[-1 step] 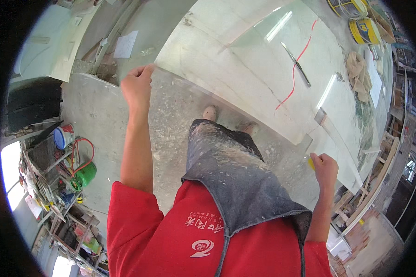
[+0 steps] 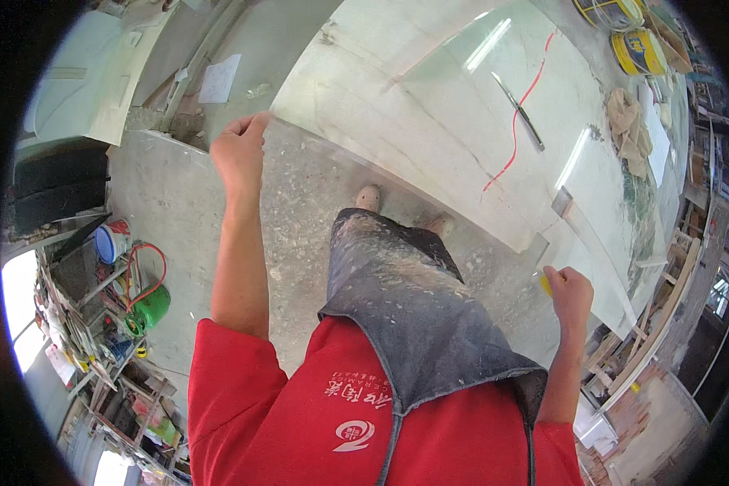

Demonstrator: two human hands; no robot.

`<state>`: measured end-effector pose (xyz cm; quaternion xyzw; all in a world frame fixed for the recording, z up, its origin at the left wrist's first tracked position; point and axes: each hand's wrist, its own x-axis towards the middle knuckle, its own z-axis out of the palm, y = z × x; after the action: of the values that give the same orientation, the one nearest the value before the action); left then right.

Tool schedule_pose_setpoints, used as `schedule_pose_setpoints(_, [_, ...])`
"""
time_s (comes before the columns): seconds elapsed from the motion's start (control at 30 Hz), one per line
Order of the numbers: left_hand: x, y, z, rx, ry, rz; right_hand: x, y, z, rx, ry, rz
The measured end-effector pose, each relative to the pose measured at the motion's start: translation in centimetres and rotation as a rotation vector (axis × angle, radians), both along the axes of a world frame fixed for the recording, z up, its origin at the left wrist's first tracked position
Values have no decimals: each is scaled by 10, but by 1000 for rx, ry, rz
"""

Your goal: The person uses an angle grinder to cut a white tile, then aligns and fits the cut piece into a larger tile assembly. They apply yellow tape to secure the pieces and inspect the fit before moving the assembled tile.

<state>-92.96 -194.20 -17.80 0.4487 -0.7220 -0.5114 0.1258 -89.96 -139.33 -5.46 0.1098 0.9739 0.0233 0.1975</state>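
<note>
Indeed, the pale slab (image 2: 441, 134) lies in front of the person, and its near edge runs slantwise between the two hands. The left hand (image 2: 239, 152) is at the left corner of this slab. Its thumb and forefinger are drawn together, with the other fingers bent, and the fingertips are just beside the corner; I cannot tell whether they pinch something thin or only touch the edge. The right hand (image 2: 571, 293) is near the other end of the same edge, a little apart from the slab. Its fingers are curled around a small yellow object (image 2: 546, 284), which shows at the left side of the fingers; the rest of it is hidden by the hand.

On the slab there is a wavy red line (image 2: 513, 146), and a slim dark tool (image 2: 530, 128) lies across it, well apart from both hands. Farther to the right, a crumpled brown cloth (image 2: 628, 134) lies beside a white sheet (image 2: 657, 142). A yellow bucket (image 2: 640, 53) stands beyond them. Below the near edge, the person's dusty dark apron (image 2: 413, 300) hangs above the speckled floor (image 2: 292, 211).
</note>
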Motion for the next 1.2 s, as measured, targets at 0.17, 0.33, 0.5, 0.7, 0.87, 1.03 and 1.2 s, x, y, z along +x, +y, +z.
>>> schedule_pose_setpoints(0.17, [-2, 1, -1, -7, -7, 13, -4, -6, -4, 34, 6, 12])
schedule_pose_setpoints(0.33, [-1, -1, -13, -88, -6, 6, -6, -2, -10, 65, 34, 84])
schedule_pose_setpoints(0.5, [-1, -3, -20, -183, 5, 3, -11, -10, -8, 76, -37, 31])
schedule_pose_setpoints(0.7, [-1, -16, -35, -228, -94, -36, -10, -5, -14, 95, -53, 76])
schedule_pose_setpoints(0.87, [0, -13, -35, -351, -133, -77, -11, 16, -35, 144, -114, 78])
schedule_pose_setpoints(1.03, [-7, -22, -25, -45, -82, -72, -23, 0, -27, 118, -130, 72])
schedule_pose_setpoints(1.2, [-9, -26, -27, -7, -37, -56, -23, -7, -25, 100, -193, 18])
